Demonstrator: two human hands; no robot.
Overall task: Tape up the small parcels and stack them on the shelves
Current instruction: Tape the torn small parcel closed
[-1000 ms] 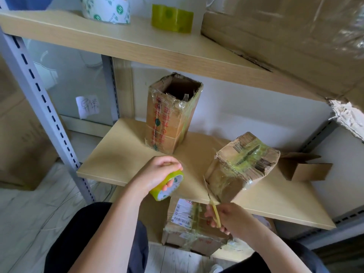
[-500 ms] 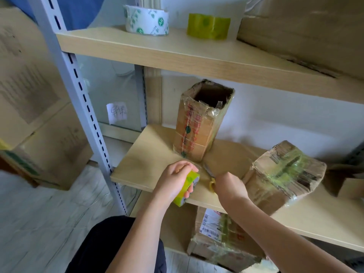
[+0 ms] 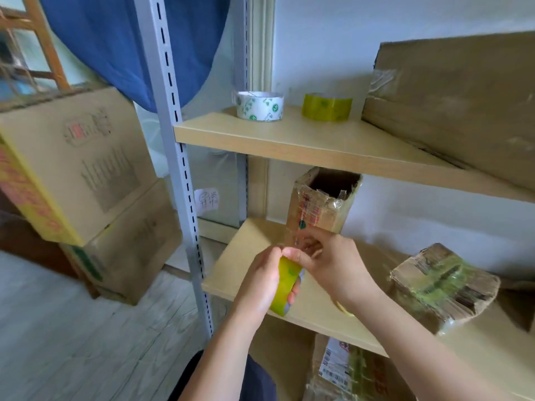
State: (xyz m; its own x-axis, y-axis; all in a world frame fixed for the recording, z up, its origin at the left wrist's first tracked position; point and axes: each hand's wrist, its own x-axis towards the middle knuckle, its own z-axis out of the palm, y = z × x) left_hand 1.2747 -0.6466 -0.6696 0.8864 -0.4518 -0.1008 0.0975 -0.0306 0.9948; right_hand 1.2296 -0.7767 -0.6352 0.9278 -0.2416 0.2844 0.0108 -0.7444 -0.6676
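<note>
Over the middle shelf [image 3: 249, 264], both my hands are now meeting on the tape roll [image 3: 285, 287].
My left hand [image 3: 260, 285] is gripping the roll; my right hand [image 3: 333, 261], having left the scissors, is pinching at its edge. Behind them the open-topped parcel [image 3: 324, 204] is standing upright, its inside dark; the taped parcel [image 3: 443, 285] is lying rightward.
</note>
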